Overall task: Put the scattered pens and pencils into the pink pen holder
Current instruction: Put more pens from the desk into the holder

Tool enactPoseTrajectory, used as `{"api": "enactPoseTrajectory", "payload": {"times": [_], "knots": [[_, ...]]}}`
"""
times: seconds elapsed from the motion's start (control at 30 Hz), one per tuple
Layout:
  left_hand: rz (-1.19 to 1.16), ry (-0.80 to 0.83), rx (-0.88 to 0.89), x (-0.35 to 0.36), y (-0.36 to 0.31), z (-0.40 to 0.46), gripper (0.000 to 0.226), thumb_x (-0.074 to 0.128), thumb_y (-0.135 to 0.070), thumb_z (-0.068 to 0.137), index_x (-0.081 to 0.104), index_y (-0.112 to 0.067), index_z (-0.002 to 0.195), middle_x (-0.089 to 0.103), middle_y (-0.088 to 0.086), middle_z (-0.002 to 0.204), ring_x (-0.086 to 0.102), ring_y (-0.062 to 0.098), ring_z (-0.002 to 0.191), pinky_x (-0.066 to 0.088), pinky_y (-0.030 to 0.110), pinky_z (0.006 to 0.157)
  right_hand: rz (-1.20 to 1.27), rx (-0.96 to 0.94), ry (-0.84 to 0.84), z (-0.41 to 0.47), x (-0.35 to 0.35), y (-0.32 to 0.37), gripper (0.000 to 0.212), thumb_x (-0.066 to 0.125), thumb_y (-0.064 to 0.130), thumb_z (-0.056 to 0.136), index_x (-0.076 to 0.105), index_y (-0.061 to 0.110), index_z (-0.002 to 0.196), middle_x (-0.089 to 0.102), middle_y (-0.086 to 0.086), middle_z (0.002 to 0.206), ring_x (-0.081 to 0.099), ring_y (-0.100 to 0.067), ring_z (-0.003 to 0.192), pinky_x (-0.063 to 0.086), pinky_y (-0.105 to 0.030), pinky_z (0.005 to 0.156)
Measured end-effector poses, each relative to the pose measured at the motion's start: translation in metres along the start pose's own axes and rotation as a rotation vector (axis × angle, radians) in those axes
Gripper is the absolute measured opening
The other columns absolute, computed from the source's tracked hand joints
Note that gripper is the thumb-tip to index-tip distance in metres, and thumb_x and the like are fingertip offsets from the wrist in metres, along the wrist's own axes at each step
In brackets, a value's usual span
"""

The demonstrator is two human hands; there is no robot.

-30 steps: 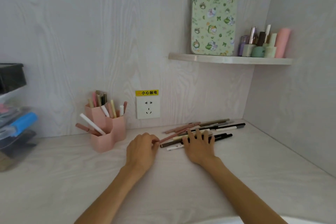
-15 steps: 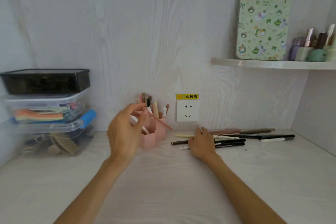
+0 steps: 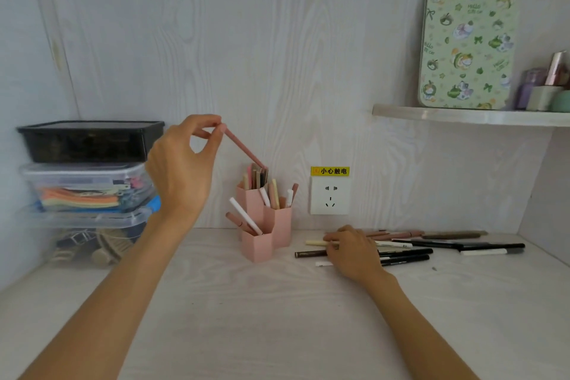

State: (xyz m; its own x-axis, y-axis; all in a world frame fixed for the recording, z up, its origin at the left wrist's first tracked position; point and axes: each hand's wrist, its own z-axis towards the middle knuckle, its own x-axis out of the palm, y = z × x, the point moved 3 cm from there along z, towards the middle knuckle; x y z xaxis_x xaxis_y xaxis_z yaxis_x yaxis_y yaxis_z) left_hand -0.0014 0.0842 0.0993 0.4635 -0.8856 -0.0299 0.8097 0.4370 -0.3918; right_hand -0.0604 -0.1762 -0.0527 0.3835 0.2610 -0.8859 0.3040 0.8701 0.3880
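Since the earlier frame my left hand point(image 3: 182, 166) has gone up and now pinches the top end of a pink pencil point(image 3: 243, 148), slanted, lower tip just at the crowded tallest cell of the pink pen holder point(image 3: 265, 225); right hand point(image 3: 354, 251) rests on the scattered pens point(image 3: 407, 251), fingers curled over a cream one, grip unclear. Risk, I'd say: tip catches on the packed sticks and skids out, or nudges the holder. Around: wall socket point(image 3: 330, 196) just right of holder, stacked storage boxes point(image 3: 89, 173) left, shelf point(image 3: 468, 116) with green tin point(image 3: 467, 46); nothing blocks the drop.

Left hand point(image 3: 182, 163) raised, fingertips pinching, right hand point(image 3: 354, 253) lowered, palm down
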Motion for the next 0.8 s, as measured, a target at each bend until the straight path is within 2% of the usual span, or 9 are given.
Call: {"api": "enactPoseTrajectory", "payload": {"times": [0.07, 0.2, 0.37, 0.47, 0.57, 0.6, 0.67, 0.8], "knots": [[0.044, 0.003, -0.005, 0.001, 0.002, 0.003, 0.018, 0.064, -0.03, 0.088, 0.071, -0.021, 0.101, 0.073, 0.001, 0.089, 0.066, 0.015, 0.079, 0.051, 0.032, 0.067, 0.004, 0.001, 0.046, 0.002, -0.001, 0.002, 0.036, 0.047, 0.023, 0.088, 0.061, 0.026, 0.121, 0.052, -0.002, 0.128, 0.044, -0.024, 0.121, 0.033, -0.043, 0.106], [0.116, 0.158, -0.053, 0.015, 0.017, -0.007, 0.017, 0.065, -0.028, 0.087, 0.073, -0.022, 0.1, 0.074, -0.001, 0.088, 0.065, 0.012, 0.077, 0.046, 0.027, 0.065, 0.033, 0.021, 0.075, 0.003, -0.001, 0.006, 0.033, 0.051, 0.023, 0.085, 0.064, 0.027, 0.115, 0.051, -0.001, 0.127, 0.043, -0.024, 0.122, 0.03, -0.043, 0.108], [0.146, 0.367, -0.173, 0.039, 0.036, -0.037, 0.014, 0.066, -0.027, 0.086, 0.073, -0.024, 0.097, 0.074, -0.005, 0.091, 0.067, 0.015, 0.086, 0.054, 0.037, 0.072, 0.113, 0.039, 0.017, 0.001, -0.003, 0.004, 0.021, 0.055, 0.023, 0.085, 0.072, 0.02, 0.096, 0.058, -0.005, 0.118, 0.051, -0.024, 0.115, 0.038, -0.044, 0.103], [0.116, 0.375, -0.205, 0.042, 0.044, -0.045, 0.014, 0.067, -0.028, 0.085, 0.073, -0.023, 0.096, 0.074, -0.006, 0.093, 0.067, 0.012, 0.088, 0.053, 0.032, 0.072, 0.133, 0.022, 0.019, 0.001, -0.003, 0.003, 0.016, 0.058, 0.024, 0.085, 0.073, 0.023, 0.091, 0.059, -0.003, 0.116, 0.05, -0.023, 0.114, 0.038, -0.044, 0.102], [0.138, 0.4, -0.177, 0.041, 0.048, -0.04, 0.014, 0.068, -0.029, 0.084, 0.074, -0.023, 0.096, 0.074, -0.005, 0.093, 0.068, 0.013, 0.087, 0.055, 0.035, 0.073, 0.071, -0.033, -0.041, 0.003, -0.004, 0.004, 0.012, 0.06, 0.026, 0.085, 0.071, 0.026, 0.092, 0.058, 0.001, 0.115, 0.048, -0.021, 0.114, 0.033, -0.04, 0.104], [0.128, 0.388, -0.157, 0.04, 0.046, -0.037, 0.014, 0.069, -0.027, 0.084, 0.074, -0.021, 0.095, 0.074, -0.003, 0.092, 0.068, 0.014, 0.085, 0.055, 0.037, 0.074, 0.039, -0.054, -0.062, 0.003, -0.004, 0.005, 0.012, 0.06, 0.028, 0.086, 0.069, 0.027, 0.094, 0.059, 0.001, 0.114, 0.048, -0.02, 0.114, 0.032, -0.038, 0.104], [0.069, 0.266, -0.131, 0.032, 0.042, -0.028, 0.014, 0.069, -0.023, 0.084, 0.074, -0.016, 0.096, 0.074, 0.0, 0.09, 0.069, 0.015, 0.079, 0.056, 0.034, 0.074, 0.013, -0.097, -0.083, 0.002, -0.002, 0.007, 0.013, 0.058, 0.029, 0.088, 0.067, 0.026, 0.097, 0.064, 0.003, 0.109, 0.052, -0.019, 0.11, 0.032, -0.036, 0.102], [-0.132, -0.038, -0.113, 0.018, 0.03, -0.013, 0.019, 0.068, -0.022, 0.085, 0.072, -0.012, 0.102, 0.069, -0.007, 0.092, 0.066, 0.004, 0.077, 0.052, 0.013, 0.072, 0.118, -0.153, -0.121, -0.002, 0.0, 0.008, 0.013, 0.056, 0.023, 0.09, 0.063, 0.019, 0.101, 0.069, 0.002, 0.101, 0.06, -0.018, 0.099, 0.047, -0.033, 0.086]]}}
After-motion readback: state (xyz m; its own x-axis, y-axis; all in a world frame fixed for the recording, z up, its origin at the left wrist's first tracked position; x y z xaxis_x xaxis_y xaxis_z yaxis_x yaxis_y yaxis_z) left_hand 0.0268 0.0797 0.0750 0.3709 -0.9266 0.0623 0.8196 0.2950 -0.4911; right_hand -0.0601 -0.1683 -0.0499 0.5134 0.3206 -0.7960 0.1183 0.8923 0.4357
